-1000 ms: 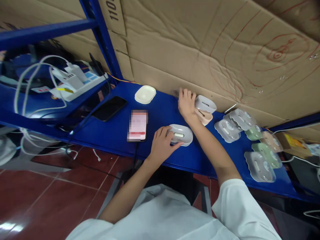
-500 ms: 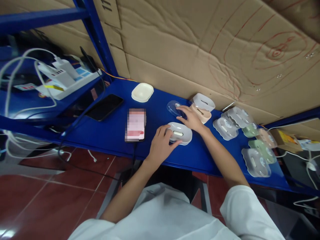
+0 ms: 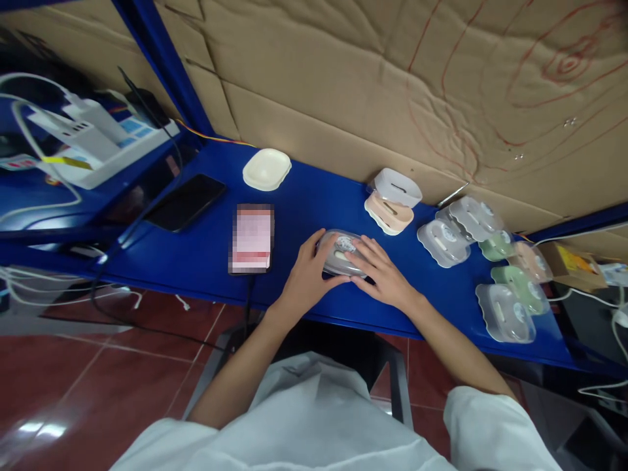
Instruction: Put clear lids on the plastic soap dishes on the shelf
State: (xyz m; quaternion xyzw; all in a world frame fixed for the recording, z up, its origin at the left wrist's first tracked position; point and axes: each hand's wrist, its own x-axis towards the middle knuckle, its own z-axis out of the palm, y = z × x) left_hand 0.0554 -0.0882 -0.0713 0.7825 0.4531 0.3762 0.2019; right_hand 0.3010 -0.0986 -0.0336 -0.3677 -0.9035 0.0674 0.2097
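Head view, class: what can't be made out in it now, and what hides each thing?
All in the head view:
Lidded grey dish: ends partly covered by the left hand and right hand.
Round sticker on its lid: print too small and blurred.
Lit phone: screen content masked by pixel blocks.
Cardboard: upper edge cut off by the picture's top.

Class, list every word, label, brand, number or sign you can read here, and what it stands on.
No text is readable.
Sticker on the lidded box between the left hand and right hand: too blurred.
Stickers on the clear-lidded boxes at right: too small.
Phone screen: pixelated.
Red-and-white label, far left: blurred.
Cardboard: red drawn lines, no legible words.
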